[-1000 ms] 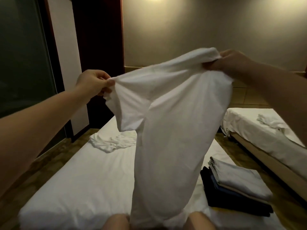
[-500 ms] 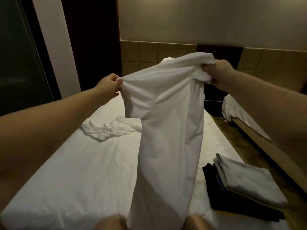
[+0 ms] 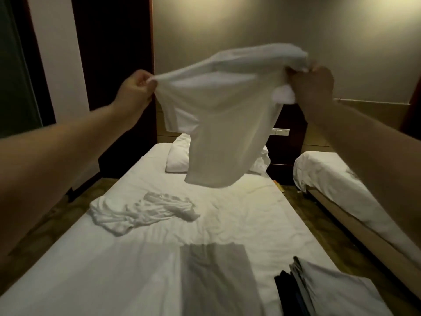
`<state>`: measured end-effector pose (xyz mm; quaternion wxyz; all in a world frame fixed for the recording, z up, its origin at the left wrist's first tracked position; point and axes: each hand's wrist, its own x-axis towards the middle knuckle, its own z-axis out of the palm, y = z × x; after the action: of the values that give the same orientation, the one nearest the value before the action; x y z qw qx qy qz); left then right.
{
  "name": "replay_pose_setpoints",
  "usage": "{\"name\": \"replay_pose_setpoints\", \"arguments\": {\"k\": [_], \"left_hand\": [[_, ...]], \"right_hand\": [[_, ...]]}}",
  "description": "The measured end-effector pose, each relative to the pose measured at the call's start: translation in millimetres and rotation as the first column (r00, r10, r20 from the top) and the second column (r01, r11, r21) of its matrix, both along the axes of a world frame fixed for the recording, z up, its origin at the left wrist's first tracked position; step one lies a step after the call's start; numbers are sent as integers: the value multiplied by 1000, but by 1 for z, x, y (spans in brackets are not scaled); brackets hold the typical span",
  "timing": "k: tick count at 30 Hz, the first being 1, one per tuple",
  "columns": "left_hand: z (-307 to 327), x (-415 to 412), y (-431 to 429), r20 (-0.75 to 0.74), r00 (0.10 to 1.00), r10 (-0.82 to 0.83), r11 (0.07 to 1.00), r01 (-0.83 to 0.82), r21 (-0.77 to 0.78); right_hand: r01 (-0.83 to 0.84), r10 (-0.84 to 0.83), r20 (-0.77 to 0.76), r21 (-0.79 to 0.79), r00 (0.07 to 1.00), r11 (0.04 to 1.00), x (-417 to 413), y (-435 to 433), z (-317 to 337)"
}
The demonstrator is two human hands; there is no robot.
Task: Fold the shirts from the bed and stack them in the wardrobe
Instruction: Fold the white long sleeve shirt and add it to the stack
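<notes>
The shirt [image 3: 223, 124], white, is up in the air over the bed [image 3: 102, 277], stretched between both hands at its top edge. Its body hangs free, the hem clear of the sheet. The left hand [image 3: 134, 87] pinches one end of that top edge between thumb and curled fingers. The right hand [image 3: 312, 85] has its fingers closed round a bunch of cloth at the other end, a little higher. Both arms are reached well out.

Under the shirt its grey shadow [image 3: 214, 277] falls on the sheet. A crumpled shirt [image 3: 141, 213], also white, lies on the bed's left half, apart from everything else. At the near right corner of the bed sits a stack [image 3: 323, 293] of folded clothes, grey on top, dark ones below. A pillow [image 3: 177, 156] lies at the bed's far end, partly hidden behind the hanging cloth. To the right, across a strip of floor, is a second bed [image 3: 330, 179] in white sheets.
</notes>
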<state>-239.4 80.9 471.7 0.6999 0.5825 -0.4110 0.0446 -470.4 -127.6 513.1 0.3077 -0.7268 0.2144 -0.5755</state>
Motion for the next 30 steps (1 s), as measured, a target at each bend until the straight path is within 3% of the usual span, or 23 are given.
{"name": "replay_pose_setpoints", "arguments": {"k": [2, 5, 9, 11, 14, 18, 27, 30], "left_hand": [[-35, -23, 25, 11, 1000, 27, 999, -28, 46], [-117, -61, 70, 42, 992, 118, 969, -124, 215], [-264, -118, 139, -68, 972, 225, 837, -157, 525], [-332, -150, 170, -156, 958, 241, 788, -99, 608], [-404, -178, 195, -217, 943, 251, 725, -35, 688], [-439, -195, 203, -248, 932, 264, 672, 6, 741], [-436, -191, 208, -213, 940, 268, 671, -23, 741], [-445, -200, 210, -363, 893, 267, 715, 69, 696]], "right_hand": [[-54, 52, -76, -31, 996, 998, -27, 21, -31], [-143, 134, -339, 0, 931, 990, -67, 46, -104], [-164, 187, -654, 97, 733, 982, -121, 81, -231], [-191, 203, -765, 107, 611, 976, -147, 106, -296], [-204, 298, -799, 222, 522, 953, -175, 130, -375], [-162, 389, -731, 364, 561, 917, -198, 154, -417], [-178, 325, -750, 273, 576, 945, -212, 156, -421], [-208, 320, -772, 245, 549, 947, -220, 163, -426]]}}
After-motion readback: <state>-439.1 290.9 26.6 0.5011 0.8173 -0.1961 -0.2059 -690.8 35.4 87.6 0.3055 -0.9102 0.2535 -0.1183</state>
